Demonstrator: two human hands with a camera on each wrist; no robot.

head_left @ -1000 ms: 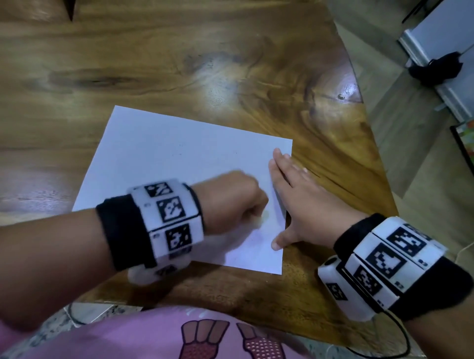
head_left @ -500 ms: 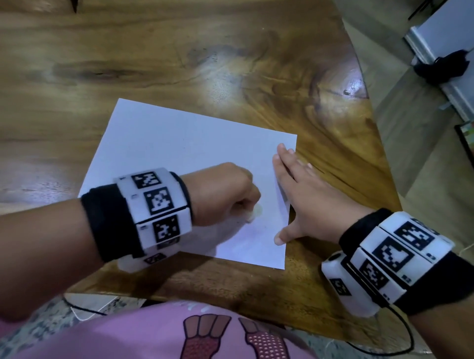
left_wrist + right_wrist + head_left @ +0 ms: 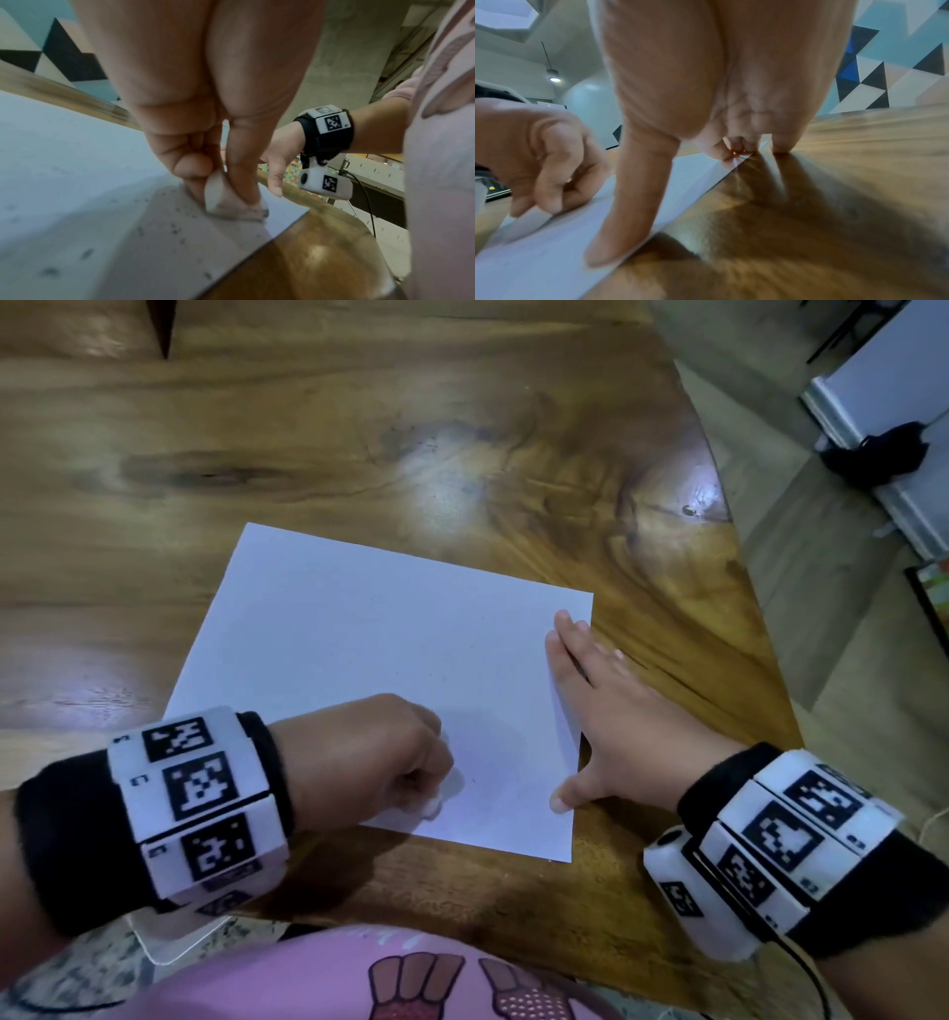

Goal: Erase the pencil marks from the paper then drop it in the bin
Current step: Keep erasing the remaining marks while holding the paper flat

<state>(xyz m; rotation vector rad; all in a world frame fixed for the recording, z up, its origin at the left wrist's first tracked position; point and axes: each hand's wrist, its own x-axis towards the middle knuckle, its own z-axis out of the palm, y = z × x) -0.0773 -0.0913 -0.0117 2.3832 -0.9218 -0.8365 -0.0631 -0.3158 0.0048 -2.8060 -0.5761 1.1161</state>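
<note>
A white sheet of paper (image 3: 369, 649) lies on the wooden table (image 3: 359, 428). My left hand (image 3: 380, 762) pinches a white eraser (image 3: 218, 194) between thumb and fingers and presses it onto the paper near the front right corner. Dark eraser crumbs (image 3: 177, 229) are scattered on the paper (image 3: 64, 162) around it. My right hand (image 3: 601, 706) lies flat with straight fingers on the paper's right edge, thumb (image 3: 626, 213) on the sheet (image 3: 539, 253), some fingertips (image 3: 781, 147) on the wood. No bin is in view.
The table's curved right edge (image 3: 739, 588) drops to a tiled floor. A white cabinet (image 3: 883, 403) with a black object (image 3: 873, 454) beside it stands at the far right. My pink shirt (image 3: 359, 978) is at the table's front edge.
My left hand with the eraser has slid left and toward the front edge across the paper. The right hand keeps pressing the paper's right edge.
</note>
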